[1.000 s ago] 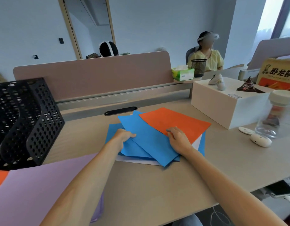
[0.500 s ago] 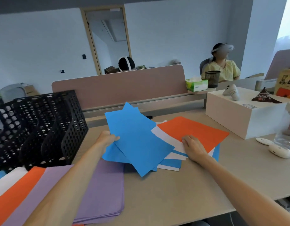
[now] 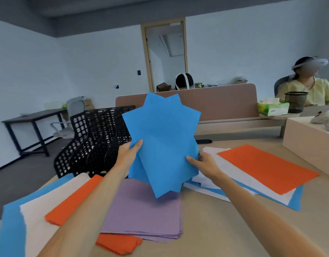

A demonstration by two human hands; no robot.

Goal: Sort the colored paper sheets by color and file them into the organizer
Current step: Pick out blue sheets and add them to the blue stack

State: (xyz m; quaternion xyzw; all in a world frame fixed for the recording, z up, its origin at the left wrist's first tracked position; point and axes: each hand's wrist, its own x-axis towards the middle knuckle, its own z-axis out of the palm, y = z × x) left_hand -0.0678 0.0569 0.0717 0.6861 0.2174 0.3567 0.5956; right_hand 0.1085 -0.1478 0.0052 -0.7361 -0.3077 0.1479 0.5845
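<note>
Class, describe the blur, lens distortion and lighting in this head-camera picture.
Head view: the wide lens slants the walls; motion blur smears the organizer; the blue sheets look sharper; light is soft and even, with a faint shadow on the purple stack beneath them.

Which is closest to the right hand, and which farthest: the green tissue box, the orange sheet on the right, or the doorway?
From the right hand, which holds the blue sheets:
1. Orange sheet, on the desk just right of it.
2. Green tissue box, farther back on the right.
3. Doorway, across the room.
</note>
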